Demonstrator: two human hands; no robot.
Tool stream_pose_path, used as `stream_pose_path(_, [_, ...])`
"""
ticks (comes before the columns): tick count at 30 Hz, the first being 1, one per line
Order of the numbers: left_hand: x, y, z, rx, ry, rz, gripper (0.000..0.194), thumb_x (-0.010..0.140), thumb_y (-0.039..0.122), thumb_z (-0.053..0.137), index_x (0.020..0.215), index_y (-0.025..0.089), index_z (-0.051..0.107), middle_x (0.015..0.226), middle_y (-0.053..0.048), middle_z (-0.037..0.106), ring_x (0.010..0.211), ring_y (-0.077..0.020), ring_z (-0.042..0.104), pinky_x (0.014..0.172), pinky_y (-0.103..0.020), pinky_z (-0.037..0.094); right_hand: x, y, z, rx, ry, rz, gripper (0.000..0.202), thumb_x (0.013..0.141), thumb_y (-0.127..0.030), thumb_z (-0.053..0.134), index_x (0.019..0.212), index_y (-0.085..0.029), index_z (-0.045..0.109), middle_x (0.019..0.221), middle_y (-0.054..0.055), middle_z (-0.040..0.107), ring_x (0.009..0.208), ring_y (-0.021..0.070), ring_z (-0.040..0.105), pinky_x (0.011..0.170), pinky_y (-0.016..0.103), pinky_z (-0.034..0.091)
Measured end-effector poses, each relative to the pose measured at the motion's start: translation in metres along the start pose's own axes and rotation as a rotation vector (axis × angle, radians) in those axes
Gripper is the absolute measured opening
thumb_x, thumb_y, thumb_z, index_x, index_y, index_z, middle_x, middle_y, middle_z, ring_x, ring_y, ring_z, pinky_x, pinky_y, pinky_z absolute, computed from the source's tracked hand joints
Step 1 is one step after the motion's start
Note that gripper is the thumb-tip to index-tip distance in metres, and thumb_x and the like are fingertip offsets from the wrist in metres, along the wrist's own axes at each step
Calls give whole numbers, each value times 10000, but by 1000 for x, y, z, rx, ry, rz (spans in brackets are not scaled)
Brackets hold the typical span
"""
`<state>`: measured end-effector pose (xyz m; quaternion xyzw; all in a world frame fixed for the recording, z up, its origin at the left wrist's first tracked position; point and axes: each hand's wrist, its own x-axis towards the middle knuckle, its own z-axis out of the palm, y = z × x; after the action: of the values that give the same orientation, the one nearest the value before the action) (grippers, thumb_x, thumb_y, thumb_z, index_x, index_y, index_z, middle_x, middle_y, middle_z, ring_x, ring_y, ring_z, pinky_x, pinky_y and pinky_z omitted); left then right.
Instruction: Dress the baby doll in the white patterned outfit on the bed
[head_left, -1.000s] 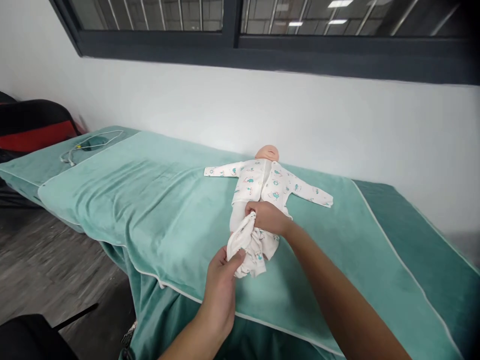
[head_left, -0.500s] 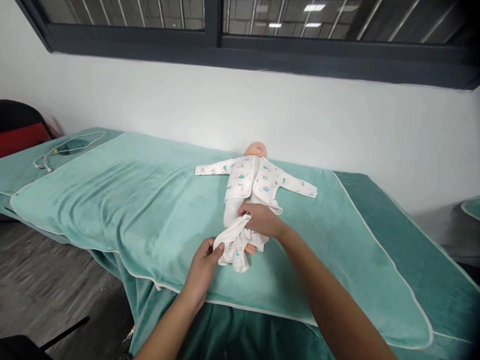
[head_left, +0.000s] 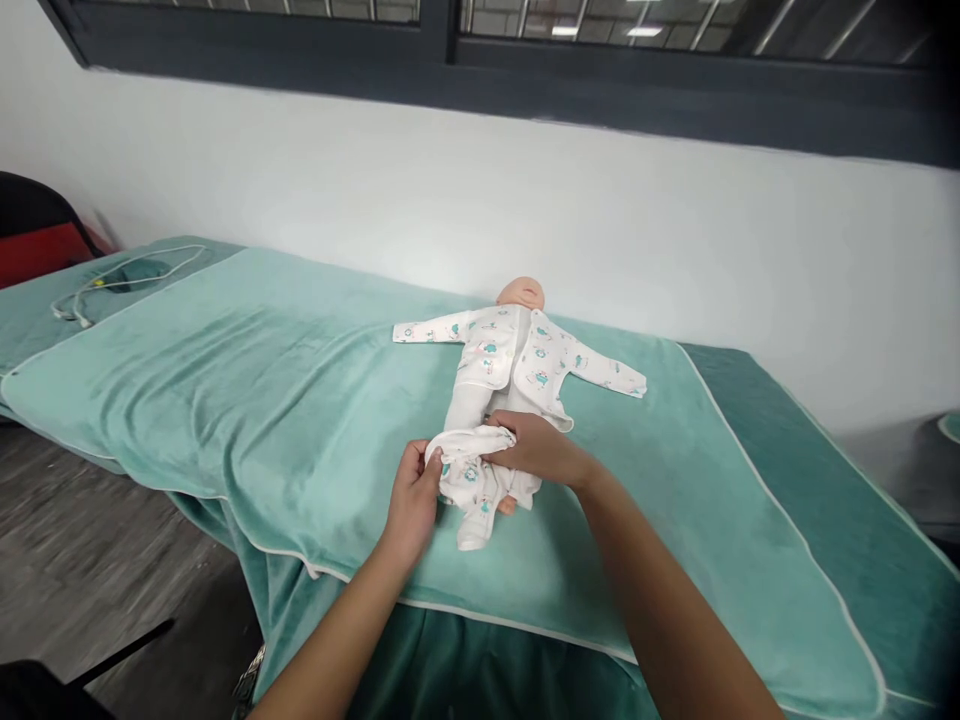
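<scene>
A baby doll (head_left: pixel 522 292) lies on its back, head toward the wall, in a white printed jacket (head_left: pixel 487 350) with its sleeves spread wide. White printed baby pants (head_left: pixel 471 475) are bunched around its lower legs. At the left side of their waistband, my left hand (head_left: pixel 415 497) pinches the cloth between thumb and fingers. My right hand (head_left: pixel 536 447) grips the waistband's other side, over the doll's legs; some of its fingers are hidden by the cloth. One small foot of the doll shows below the pants, near the right pant leg.
A light green blanket (head_left: pixel 315 400) with folds on its left covers the bed. A white cord (head_left: pixel 127 275) lies at the far left beside a red and black chair (head_left: pixel 37 240). Behind the bed stands a white wall (head_left: pixel 337 190) under a dark window frame (head_left: pixel 360 70).
My left hand has risen with its side of the waistband, which is now stretched more level between both hands. The pant leg hangs straighter below. The camera view has tilted slightly down.
</scene>
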<state>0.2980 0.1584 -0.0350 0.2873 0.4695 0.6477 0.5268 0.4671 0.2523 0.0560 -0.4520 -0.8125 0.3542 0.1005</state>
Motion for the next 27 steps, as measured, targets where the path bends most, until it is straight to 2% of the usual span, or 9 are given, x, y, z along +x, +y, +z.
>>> stream_pose_path(4, [18, -3, 7, 41, 42, 29, 355, 877, 530, 638, 908, 200, 511, 765, 47, 528, 658, -103, 451, 617, -219, 392, 3, 4, 1, 14, 13, 7, 196, 791, -346, 673, 904, -191, 633, 874, 17, 692, 823, 196, 620, 675, 278, 442])
stream_pose_path(8, [37, 0, 13, 36, 21, 79, 345, 879, 525, 630, 872, 202, 508, 775, 39, 529, 696, -111, 462, 648, -225, 403, 4, 9, -1, 163, -68, -44, 267, 840, -367, 652, 1049, -200, 656, 1001, 34, 727, 909, 215, 652, 751, 306, 494])
stream_pose_path(13, [62, 13, 24, 106, 33, 175, 482, 890, 623, 558, 697, 201, 428, 667, 42, 408, 639, -110, 383, 608, -240, 355, 6, 11, -4, 278, -129, -43, 382, 797, -363, 719, 1151, -226, 678, 1072, 21, 744, 973, 232, 673, 791, 322, 519])
stream_pose_path(17, [89, 19, 34, 101, 15, 173, 538, 866, 667, 557, 651, 200, 399, 629, 43, 376, 616, -105, 351, 584, -249, 330, 7, 6, -6, 261, -133, -14, 334, 782, -378, 734, 1077, -225, 702, 1017, 15, 756, 939, 235, 683, 759, 317, 511])
stream_pose_path(22, [123, 13, 41, 119, -69, 194, 565, 846, 686, 569, 630, 195, 395, 599, 42, 367, 600, -100, 343, 555, -244, 313, 9, 0, -4, 222, -119, 34, 280, 767, -350, 718, 1016, -224, 703, 994, 11, 757, 908, 235, 684, 738, 325, 508])
stream_pose_path(27, [133, 10, 43, 149, -68, 207, 567, 846, 685, 565, 617, 198, 386, 596, 36, 368, 604, -104, 342, 556, -248, 304, 14, -1, 1, 123, 1, 21, 187, 772, -339, 678, 895, -199, 698, 932, 36, 744, 877, 250, 655, 717, 343, 494])
